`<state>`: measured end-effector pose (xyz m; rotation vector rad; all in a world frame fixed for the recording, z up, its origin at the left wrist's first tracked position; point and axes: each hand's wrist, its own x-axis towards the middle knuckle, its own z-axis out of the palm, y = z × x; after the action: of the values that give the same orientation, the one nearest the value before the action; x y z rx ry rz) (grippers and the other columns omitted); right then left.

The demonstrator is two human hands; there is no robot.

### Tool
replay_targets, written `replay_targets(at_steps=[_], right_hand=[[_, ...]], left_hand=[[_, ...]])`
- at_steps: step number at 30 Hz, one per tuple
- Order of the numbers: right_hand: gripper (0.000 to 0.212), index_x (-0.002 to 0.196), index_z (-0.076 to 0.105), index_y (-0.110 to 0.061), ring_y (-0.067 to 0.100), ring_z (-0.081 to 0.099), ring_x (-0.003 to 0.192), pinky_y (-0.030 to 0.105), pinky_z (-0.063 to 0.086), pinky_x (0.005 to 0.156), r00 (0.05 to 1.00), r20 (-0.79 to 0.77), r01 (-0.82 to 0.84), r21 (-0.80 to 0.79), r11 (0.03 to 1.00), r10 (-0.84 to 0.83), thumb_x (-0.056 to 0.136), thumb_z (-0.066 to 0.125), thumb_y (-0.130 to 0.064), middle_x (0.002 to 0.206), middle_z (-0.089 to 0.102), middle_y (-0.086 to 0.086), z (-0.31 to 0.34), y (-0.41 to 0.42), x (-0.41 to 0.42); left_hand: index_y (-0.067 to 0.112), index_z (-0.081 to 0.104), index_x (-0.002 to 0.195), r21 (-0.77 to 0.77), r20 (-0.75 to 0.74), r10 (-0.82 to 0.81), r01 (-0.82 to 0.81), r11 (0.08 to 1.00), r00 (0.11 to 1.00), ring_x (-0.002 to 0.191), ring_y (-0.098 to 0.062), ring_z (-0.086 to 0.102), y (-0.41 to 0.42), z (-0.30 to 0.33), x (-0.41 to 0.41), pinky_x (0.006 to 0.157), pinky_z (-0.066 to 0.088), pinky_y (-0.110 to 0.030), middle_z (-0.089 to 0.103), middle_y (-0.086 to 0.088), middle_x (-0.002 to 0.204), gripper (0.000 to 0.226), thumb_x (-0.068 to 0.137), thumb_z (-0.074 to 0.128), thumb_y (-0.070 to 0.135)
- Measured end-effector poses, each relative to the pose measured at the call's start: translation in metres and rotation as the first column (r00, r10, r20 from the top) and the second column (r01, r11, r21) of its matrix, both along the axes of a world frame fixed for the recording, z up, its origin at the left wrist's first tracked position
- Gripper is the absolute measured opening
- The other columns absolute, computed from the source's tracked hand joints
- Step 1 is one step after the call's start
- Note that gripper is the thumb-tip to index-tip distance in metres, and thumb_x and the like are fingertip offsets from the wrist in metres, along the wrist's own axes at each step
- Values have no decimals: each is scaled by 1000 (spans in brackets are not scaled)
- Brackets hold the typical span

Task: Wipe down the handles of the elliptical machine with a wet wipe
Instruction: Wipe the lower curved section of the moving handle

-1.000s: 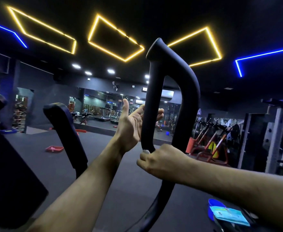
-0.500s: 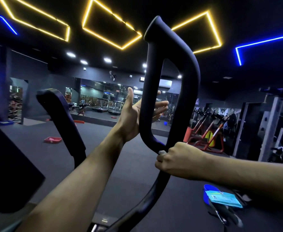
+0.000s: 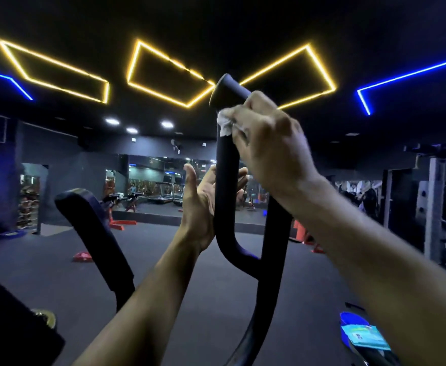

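The right elliptical handle (image 3: 226, 196) is a black looped bar rising in the middle of the view. My right hand (image 3: 266, 138) grips its top bend with a crumpled white wet wipe (image 3: 224, 124) pressed between fingers and bar. My left hand (image 3: 203, 204) is held flat against the left side of the loop's upright, fingers straight and reaching behind it. The left handle (image 3: 95, 233) stands apart to the left, untouched.
A blue and teal wipe packet (image 3: 364, 336) lies at the lower right on the machine. The black console (image 3: 10, 313) fills the lower left. Gym floor, red bikes (image 3: 121, 215), mirrors and a rack (image 3: 433, 202) lie beyond.
My right hand slid up with the wipe from the bottom of the loop to its top bend. My left hand stayed flat against the upright.
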<state>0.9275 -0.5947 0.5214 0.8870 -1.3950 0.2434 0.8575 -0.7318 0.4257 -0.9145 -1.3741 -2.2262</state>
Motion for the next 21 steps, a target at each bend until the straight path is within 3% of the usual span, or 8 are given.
replay_targets(at_steps=[4,6,8,11,14,17,19,21], right_hand=[[18,108,73,-10,19,64,81,41,59,60,1000,13,2,-110,994,-1,98,60,-17,96,62,4,-15,-14,-1],[25,107,73,-10,21,61,86,42,57,63,999,33,4,-148,989,1,99,53,-23,94,62,4,-28,-16,-5],[20,109,73,-11,22,59,91,41,56,69,997,79,-10,-191,982,26,98,58,-19,95,65,5,-49,-16,-15],[17,107,75,-8,16,66,95,37,58,79,947,173,-205,-325,923,271,91,71,-5,101,70,2,-82,-15,-28],[16,104,75,-3,9,68,106,33,60,87,898,45,-376,-440,816,438,89,72,3,111,70,1,-81,-11,-29],[17,109,74,3,16,67,113,32,58,94,932,-66,-352,-401,846,357,92,70,3,116,70,10,-57,-10,-29],[17,111,74,1,19,67,109,30,56,94,958,-53,-282,-352,892,281,95,67,0,115,71,9,-48,-16,-33],[18,112,74,-2,21,67,103,31,56,90,967,-21,-246,-335,909,254,96,64,-3,112,69,8,-49,-23,-37]], left_hand=[[18,43,156,1,-23,25,-25,1000,999,143,-37,50,2,1,5,125,24,-61,55,-16,152,89,98,12,77],[16,46,154,24,-18,19,-18,1000,1000,145,-41,46,1,0,5,125,23,-62,53,-21,152,89,98,14,77],[17,47,154,41,-18,10,-10,999,1000,143,-41,48,-1,-2,5,124,27,-60,55,-22,151,88,99,14,77],[16,49,152,9,-35,45,-44,999,998,131,-39,59,0,-4,3,116,38,-55,63,-22,140,87,100,12,75],[15,51,151,11,-62,55,-55,998,997,136,-46,54,2,-5,-4,121,33,-62,61,-24,143,89,99,12,76],[12,54,146,81,-63,65,-60,995,996,129,-39,62,5,-4,-8,116,39,-59,66,-22,137,89,100,10,74],[11,55,141,112,-77,86,-77,991,993,113,-32,68,7,-4,-8,102,48,-48,72,-16,123,88,100,12,75],[9,56,137,119,-101,142,-129,984,985,106,-35,63,10,-5,-4,94,44,-50,69,-20,115,87,96,21,78]])
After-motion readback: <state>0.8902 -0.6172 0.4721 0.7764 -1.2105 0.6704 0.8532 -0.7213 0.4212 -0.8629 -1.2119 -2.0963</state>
